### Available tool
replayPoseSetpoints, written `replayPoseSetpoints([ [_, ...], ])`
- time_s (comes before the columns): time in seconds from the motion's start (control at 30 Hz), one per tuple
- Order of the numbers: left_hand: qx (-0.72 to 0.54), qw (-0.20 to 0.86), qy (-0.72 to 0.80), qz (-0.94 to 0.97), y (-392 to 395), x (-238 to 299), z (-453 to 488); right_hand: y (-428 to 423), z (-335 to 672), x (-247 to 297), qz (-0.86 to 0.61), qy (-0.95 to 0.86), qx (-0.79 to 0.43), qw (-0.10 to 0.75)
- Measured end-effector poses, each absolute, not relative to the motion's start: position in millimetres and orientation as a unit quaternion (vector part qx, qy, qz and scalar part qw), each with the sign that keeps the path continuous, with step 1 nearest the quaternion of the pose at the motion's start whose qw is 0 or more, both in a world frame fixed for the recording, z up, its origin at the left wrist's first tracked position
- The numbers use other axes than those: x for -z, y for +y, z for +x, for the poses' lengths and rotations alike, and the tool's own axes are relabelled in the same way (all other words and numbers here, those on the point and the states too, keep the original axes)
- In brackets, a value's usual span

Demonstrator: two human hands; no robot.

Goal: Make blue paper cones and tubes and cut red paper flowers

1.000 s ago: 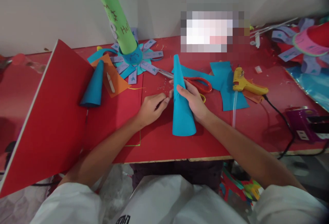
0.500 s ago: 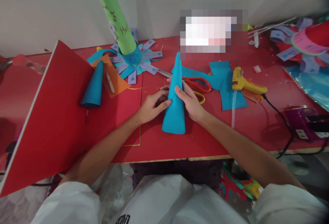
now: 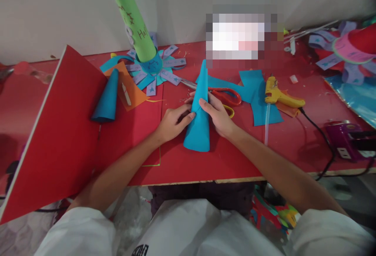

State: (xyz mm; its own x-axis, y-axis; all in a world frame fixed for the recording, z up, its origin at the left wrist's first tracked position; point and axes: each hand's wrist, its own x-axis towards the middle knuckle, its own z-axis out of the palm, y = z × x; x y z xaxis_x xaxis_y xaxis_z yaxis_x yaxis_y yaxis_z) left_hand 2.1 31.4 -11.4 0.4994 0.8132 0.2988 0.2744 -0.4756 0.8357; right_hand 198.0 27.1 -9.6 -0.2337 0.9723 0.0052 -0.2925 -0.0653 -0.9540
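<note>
A blue paper cone (image 3: 197, 130) lies between my hands over the red table, its narrow tip pointing away from me and its wide end toward me. My left hand (image 3: 174, 122) grips its left side, thumb on top. From the right, my right hand (image 3: 219, 116) holds it with the thumb pressed on the upper face, near the paper's seam; its other fingers are partly hidden behind the cone. Just beyond, scissors with a red handle (image 3: 232, 96) and a yellow handle (image 3: 229, 111) lie partly covered by the cone and my right hand.
On the left, a second blue cone (image 3: 106, 101) stands by an upright red board (image 3: 55, 142). Behind are a green paper tube (image 3: 136, 29) and its petalled base. To the right lie blue paper scraps (image 3: 258, 91), a yellow glue gun (image 3: 276, 95) and a purple power strip (image 3: 342, 140).
The wide end of the cone has shifted slightly to the left. Both hands keep nearly the same hold on it.
</note>
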Motion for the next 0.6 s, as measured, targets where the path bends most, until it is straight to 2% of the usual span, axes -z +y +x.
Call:
replayPoseSetpoints([
  [0.23, -0.390, 0.290, 0.366, 0.793, 32.0, 10.6, 1.9, 28.2, 199.7, 8.8, -0.367, -0.490, -0.601, 0.515],
  [0.6, -0.383, 0.266, 0.337, 0.818, 33.7, 10.3, 1.5, 28.7, 200.3, 9.3, -0.378, -0.501, -0.583, 0.515],
])
